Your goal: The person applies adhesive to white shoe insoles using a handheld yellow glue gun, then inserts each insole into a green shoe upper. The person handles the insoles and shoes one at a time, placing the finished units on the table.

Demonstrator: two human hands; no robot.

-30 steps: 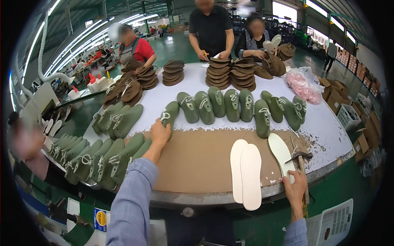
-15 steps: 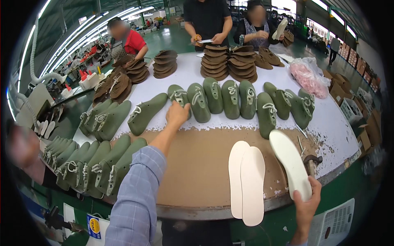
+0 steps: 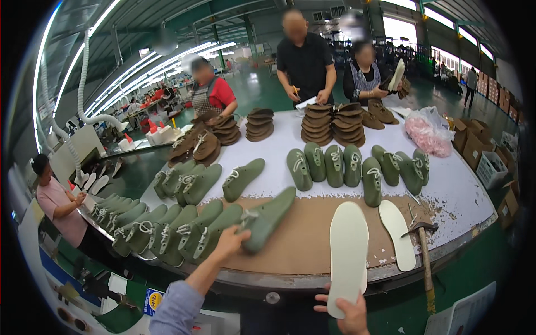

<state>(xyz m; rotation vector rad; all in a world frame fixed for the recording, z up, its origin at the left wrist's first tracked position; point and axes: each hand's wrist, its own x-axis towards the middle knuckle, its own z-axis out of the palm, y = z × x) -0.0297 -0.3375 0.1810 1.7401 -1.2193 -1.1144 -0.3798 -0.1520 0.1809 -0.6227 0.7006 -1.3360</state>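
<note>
My left hand [image 3: 230, 243] is closed on the heel end of a green shoe last [image 3: 273, 219], tilted and slightly blurred above the brown board. White lace shows near my fingers. In my right hand [image 3: 349, 316], a long off-white insole [image 3: 349, 245] is pinched at its lower end between thumb and fingers, standing over the table's near edge. Behind it shows the edge of another insole [image 3: 364, 282]. A further insole [image 3: 396, 234] lies flat to the right, beside a wooden-handled hammer [image 3: 425, 251].
Laced green lasts [image 3: 167, 234] crowd the left edge; more [image 3: 335, 166] stand in a row behind the board. Brown shoe uppers [image 3: 316, 124] are stacked at the far side, near a bag of pink material [image 3: 430, 134]. Several people work around the table.
My left hand has taken a last from the back row and brought it nearer. My right hand has moved left with an insole. One insole now lies beside the hammer. The view has shifted.
</note>
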